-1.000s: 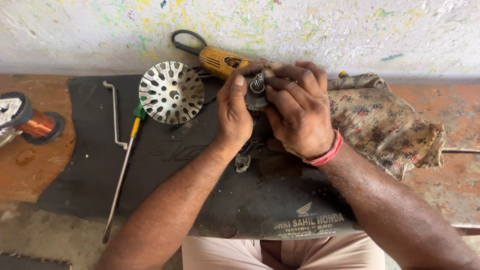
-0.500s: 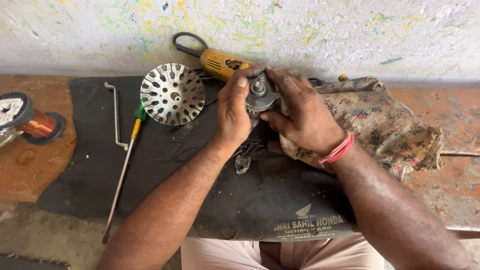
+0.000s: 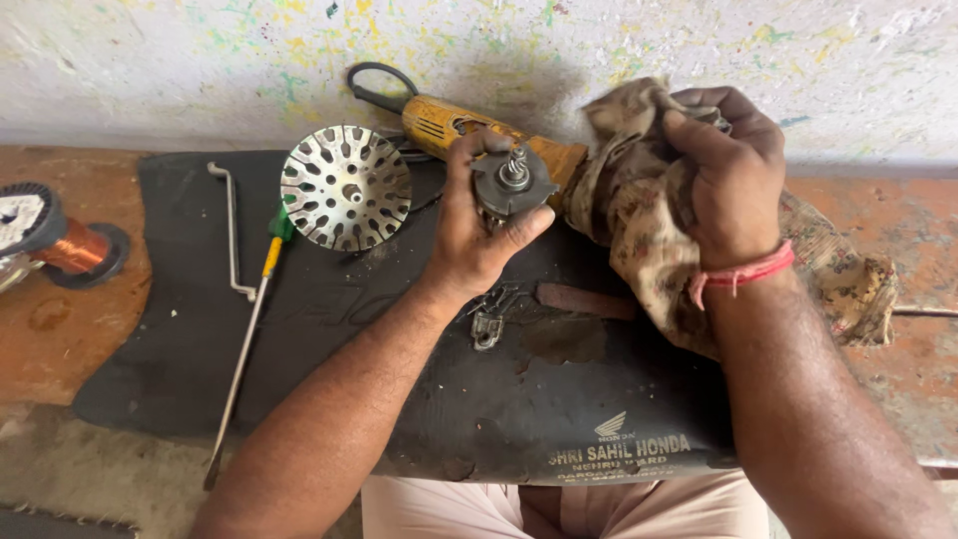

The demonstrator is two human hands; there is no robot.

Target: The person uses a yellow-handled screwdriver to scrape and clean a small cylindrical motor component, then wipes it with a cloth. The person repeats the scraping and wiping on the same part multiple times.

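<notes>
My left hand (image 3: 477, 238) grips a small round grey metal part (image 3: 512, 182) with a short shaft sticking up from its middle. My right hand (image 3: 726, 178) is raised to the right of it and clutches a bunched, stained patterned cloth (image 3: 639, 215), which hangs down over the mat. Just behind the metal part lies a yellow angle grinder (image 3: 446, 123) with a black handle loop, partly covered by the cloth. Both hands hover above a black rubber mat (image 3: 299, 309).
A slotted round metal disc (image 3: 345, 186) lies on the mat left of my hands. A long screwdriver with a green and yellow handle (image 3: 249, 329) and a bent metal rod (image 3: 234, 230) lie further left. A copper wire spool (image 3: 70, 246) sits at the far left. A small metal clip (image 3: 487, 327) rests below my left hand.
My right hand has lifted off the metal part and moved up and right with the cloth. The part now shows bare in my left hand.
</notes>
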